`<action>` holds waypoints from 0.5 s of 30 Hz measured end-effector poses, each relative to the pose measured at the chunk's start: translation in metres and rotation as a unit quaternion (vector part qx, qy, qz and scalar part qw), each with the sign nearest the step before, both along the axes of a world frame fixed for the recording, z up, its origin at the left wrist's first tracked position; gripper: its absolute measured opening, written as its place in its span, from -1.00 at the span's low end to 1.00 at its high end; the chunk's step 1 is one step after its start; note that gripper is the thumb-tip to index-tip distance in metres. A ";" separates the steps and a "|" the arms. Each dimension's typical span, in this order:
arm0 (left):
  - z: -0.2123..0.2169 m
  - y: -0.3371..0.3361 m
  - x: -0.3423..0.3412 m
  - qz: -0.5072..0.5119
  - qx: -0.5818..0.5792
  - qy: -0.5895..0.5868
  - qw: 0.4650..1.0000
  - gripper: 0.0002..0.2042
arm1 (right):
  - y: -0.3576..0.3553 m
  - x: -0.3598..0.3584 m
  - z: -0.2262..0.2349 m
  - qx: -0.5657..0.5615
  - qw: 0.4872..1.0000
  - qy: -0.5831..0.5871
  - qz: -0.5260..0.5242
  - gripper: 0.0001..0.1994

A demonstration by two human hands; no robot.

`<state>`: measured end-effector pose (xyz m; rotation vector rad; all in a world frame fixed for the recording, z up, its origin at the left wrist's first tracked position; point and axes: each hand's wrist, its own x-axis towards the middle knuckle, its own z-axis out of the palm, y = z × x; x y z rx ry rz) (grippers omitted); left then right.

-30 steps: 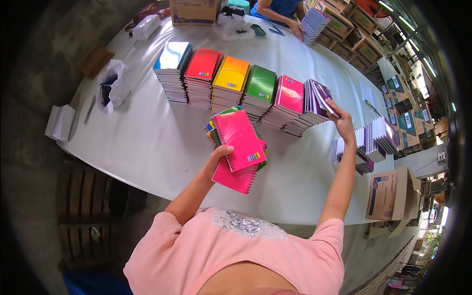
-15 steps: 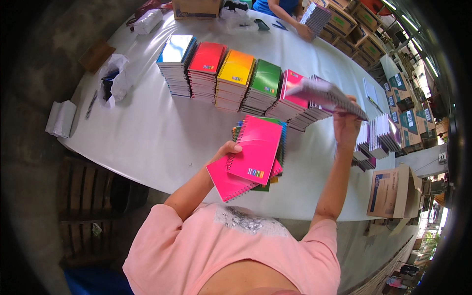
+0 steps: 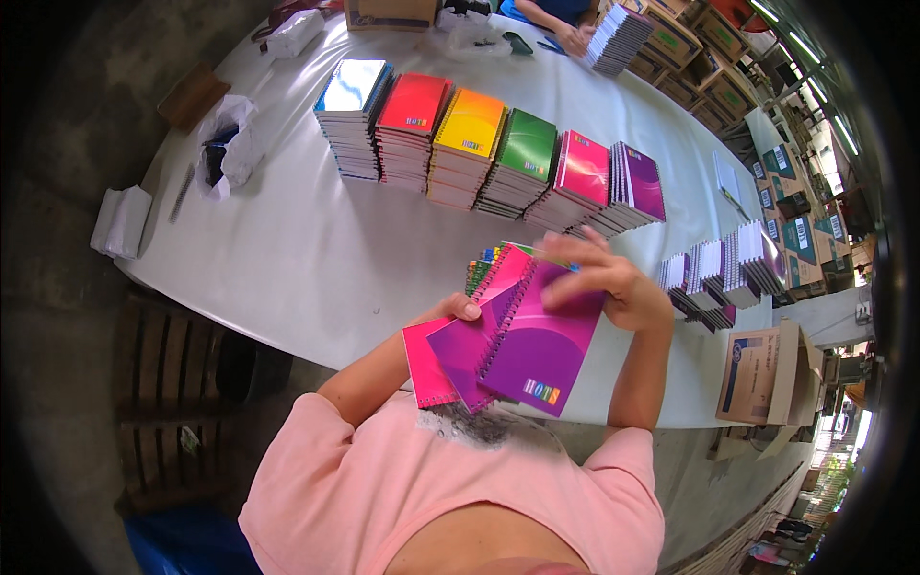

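My left hand (image 3: 450,310) grips a fanned bundle of spiral notebooks, its thumb on top. Uppermost lies a purple notebook (image 3: 546,345), tilted, over another purple one and a pink notebook (image 3: 426,356); green and other coloured edges peek out behind. My right hand (image 3: 628,292) is over the purple notebook's upper right corner, fingers apart and slightly blurred. Beyond stand notebook stacks in a row: blue (image 3: 353,91), red (image 3: 415,103), yellow (image 3: 471,125), green (image 3: 526,146), pink (image 3: 583,168) and purple (image 3: 644,182).
More notebook piles (image 3: 724,268) stand at the white table's (image 3: 287,259) right edge, near an open carton (image 3: 767,374). A plastic bag (image 3: 230,149) and white packets (image 3: 120,222) lie left. Across the table, another person's hands (image 3: 575,38) are beside a notebook stack (image 3: 618,40).
My right hand has come from the purple stack at the right to the bundle. Purple notebooks now lie on top of the pink ones, and the bundle sits slightly nearer me.
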<state>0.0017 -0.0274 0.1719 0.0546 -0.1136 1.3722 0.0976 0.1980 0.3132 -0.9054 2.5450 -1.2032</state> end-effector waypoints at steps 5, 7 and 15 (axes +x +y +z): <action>0.012 -0.003 -0.011 0.149 -0.114 0.248 0.950 -0.25 | -0.024 0.039 -0.066 -0.459 0.788 -0.046 -0.407 -0.31; 0.005 0.002 -0.015 0.216 -0.106 0.356 0.903 -0.27 | -0.054 0.054 -0.100 -0.647 0.639 -0.163 -0.382 -0.16; -0.038 -0.008 -0.048 0.282 0.191 0.808 0.482 -0.19 | -0.107 0.038 -0.141 -0.373 0.789 -0.067 -0.483 -0.02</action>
